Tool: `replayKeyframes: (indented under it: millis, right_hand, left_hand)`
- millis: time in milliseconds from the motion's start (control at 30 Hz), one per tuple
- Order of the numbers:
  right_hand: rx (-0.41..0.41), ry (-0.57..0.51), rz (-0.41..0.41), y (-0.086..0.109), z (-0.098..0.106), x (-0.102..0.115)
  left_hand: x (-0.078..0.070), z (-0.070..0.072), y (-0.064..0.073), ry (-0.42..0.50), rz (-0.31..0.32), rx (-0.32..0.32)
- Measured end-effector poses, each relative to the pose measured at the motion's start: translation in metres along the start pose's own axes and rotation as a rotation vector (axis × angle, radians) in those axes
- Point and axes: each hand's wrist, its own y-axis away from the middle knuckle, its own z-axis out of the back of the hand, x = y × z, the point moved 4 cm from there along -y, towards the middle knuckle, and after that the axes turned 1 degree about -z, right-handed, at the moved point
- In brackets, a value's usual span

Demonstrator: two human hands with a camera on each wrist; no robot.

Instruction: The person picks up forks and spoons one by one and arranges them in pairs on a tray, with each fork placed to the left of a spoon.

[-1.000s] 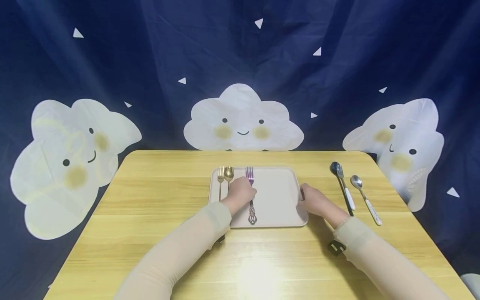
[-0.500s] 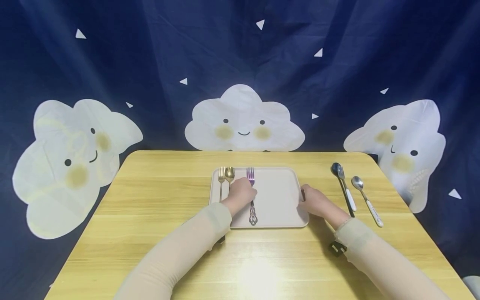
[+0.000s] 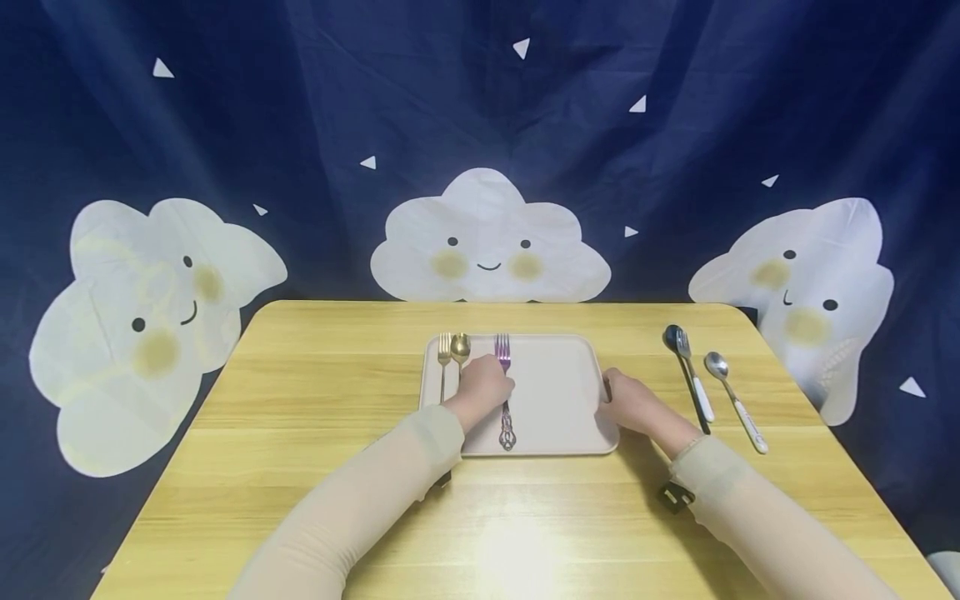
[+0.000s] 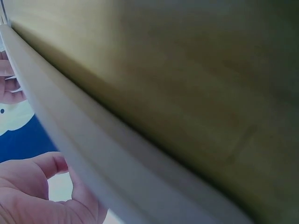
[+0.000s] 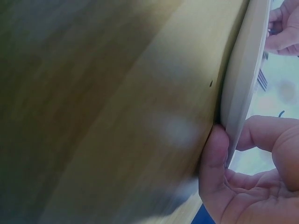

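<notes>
A pale pinkish tray (image 3: 558, 392) lies on the table, with a gold fork (image 3: 445, 354) and a gold spoon (image 3: 461, 348) side by side at its left. My left hand (image 3: 483, 387) is over the tray, its fingers pinching the neck of a purple fork (image 3: 507, 425) that lies lengthwise; the hand covers the fork's middle and the gold spoon's handle. At the tray's right rim, my right hand (image 3: 632, 404) grips the edge. The right wrist view shows that hand's fingers (image 5: 215, 154) on both sides of the rim.
Right of the tray lie a dark spoon (image 3: 672, 337), a white-handled fork (image 3: 697, 392) overlapping it, and a silver spoon (image 3: 735, 404) with a patterned handle. The wooden table (image 3: 322, 358) ends at a blue curtain (image 3: 315, 108) printed with clouds.
The whole head view shifts very slightly. Both hands, the tray and the cutlery stay in place.
</notes>
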Motion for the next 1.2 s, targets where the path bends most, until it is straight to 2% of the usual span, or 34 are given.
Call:
replayKeyframes:
  millis: [567, 833, 1033, 1200]
  right_hand:
    - [0.011, -0.017, -0.02, 0.001, -0.001, -0.002]
    - [0.01, 0.005, -0.014, 0.001, 0.0, -0.003]
    - [0.003, 0.006, -0.015, -0.001, 0.0, -0.004]
    - [0.011, -0.005, -0.016, -0.001, -0.001, -0.004]
  left_hand:
    - [-0.001, 0.002, 0.007, 0.017, 0.003, 0.026]
    - [0.008, 0.003, 0.011, -0.016, -0.012, 0.041]
    - [0.018, 0.012, 0.018, -0.063, -0.017, 0.039]
    - [0.026, 0.029, 0.027, -0.114, -0.042, -0.005]
